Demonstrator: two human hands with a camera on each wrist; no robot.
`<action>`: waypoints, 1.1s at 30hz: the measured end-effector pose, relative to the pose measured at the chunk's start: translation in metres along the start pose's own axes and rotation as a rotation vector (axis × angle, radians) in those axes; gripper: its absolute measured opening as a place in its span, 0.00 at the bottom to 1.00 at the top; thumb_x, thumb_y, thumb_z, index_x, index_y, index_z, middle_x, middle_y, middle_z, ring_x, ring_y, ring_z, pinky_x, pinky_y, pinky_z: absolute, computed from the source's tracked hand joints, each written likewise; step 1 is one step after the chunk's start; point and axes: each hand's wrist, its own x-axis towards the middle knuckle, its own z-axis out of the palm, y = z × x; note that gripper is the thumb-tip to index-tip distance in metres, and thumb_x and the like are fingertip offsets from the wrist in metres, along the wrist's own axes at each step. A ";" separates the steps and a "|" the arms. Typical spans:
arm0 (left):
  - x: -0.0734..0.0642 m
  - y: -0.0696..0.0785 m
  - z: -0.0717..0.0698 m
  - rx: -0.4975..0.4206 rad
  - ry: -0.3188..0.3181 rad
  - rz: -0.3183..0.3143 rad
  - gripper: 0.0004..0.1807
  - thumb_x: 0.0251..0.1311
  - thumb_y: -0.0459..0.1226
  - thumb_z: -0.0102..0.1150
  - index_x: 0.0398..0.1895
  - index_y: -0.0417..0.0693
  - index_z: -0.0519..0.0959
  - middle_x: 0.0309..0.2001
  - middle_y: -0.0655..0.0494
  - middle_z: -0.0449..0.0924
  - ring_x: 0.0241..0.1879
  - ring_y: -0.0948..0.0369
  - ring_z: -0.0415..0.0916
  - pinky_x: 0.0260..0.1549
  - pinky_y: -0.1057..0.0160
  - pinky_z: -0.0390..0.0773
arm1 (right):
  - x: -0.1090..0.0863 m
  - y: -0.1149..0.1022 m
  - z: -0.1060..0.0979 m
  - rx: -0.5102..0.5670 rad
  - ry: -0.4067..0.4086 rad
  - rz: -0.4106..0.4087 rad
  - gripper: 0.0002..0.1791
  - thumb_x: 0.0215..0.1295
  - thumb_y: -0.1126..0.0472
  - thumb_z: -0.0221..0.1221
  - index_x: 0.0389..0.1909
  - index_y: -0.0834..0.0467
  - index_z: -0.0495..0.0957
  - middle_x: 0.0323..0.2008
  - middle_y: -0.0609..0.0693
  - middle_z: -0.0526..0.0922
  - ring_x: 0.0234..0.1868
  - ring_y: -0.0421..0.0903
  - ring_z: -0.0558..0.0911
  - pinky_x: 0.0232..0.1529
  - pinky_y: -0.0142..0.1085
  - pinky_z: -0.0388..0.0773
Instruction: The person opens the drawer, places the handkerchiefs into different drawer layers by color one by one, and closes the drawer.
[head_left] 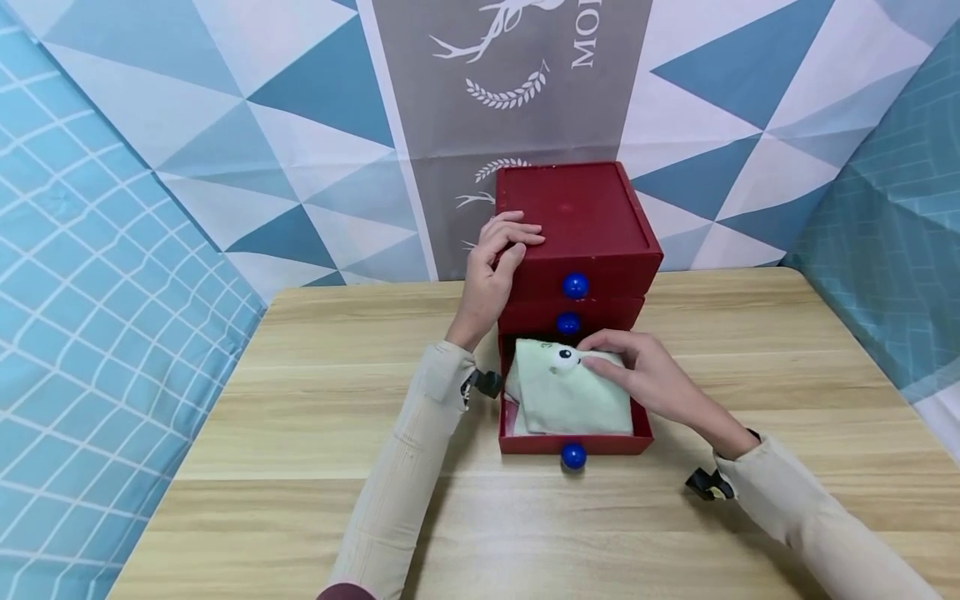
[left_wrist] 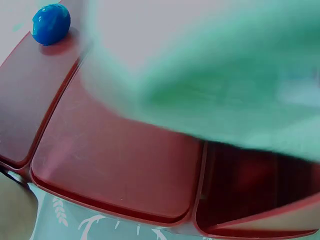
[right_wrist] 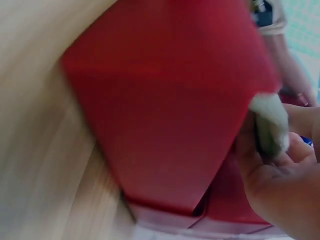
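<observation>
A red chest of drawers (head_left: 573,208) with blue knobs stands towards the back of the table. Its bottom drawer (head_left: 528,446) is pulled out. In it lies a folded pale green towel (head_left: 577,408) with a white cartoon eye, its near part flat and its upper edge raised. My right hand (head_left: 652,371) pinches the towel's upper edge between thumb and fingers; the right wrist view also shows the towel (right_wrist: 272,120) in those fingers. My left hand (head_left: 495,271) rests on the chest's top left edge, fingers lying over the top. A blurred pale green shape covers much of the left wrist view.
The two upper drawers are shut, with a blue knob (head_left: 575,286) on the top one. Wood-grain table (head_left: 337,417) surrounds the chest. A patterned cloth backdrop (head_left: 315,167) hangs behind, and blue tiled-pattern sheets (head_left: 75,292) hang at the sides.
</observation>
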 end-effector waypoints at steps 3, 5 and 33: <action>0.000 -0.001 -0.001 -0.001 0.000 0.009 0.14 0.69 0.24 0.43 0.45 0.26 0.80 0.53 0.33 0.78 0.67 0.42 0.61 0.71 0.61 0.53 | 0.004 0.008 0.002 -0.103 -0.012 -0.006 0.11 0.69 0.64 0.60 0.50 0.53 0.83 0.46 0.47 0.85 0.40 0.47 0.76 0.35 0.34 0.74; -0.001 -0.002 -0.001 -0.002 0.002 0.015 0.14 0.68 0.24 0.43 0.45 0.26 0.80 0.53 0.32 0.78 0.66 0.41 0.62 0.71 0.61 0.54 | 0.005 0.014 0.004 -0.168 -0.024 -0.024 0.13 0.68 0.68 0.60 0.52 0.55 0.83 0.47 0.50 0.84 0.41 0.48 0.76 0.38 0.36 0.75; -0.001 -0.003 0.002 -0.006 0.013 0.013 0.14 0.69 0.25 0.43 0.44 0.26 0.80 0.52 0.32 0.78 0.67 0.42 0.61 0.71 0.61 0.54 | -0.014 0.003 0.014 -0.663 0.097 -0.260 0.23 0.59 0.66 0.68 0.57 0.65 0.79 0.53 0.60 0.83 0.56 0.57 0.78 0.57 0.55 0.76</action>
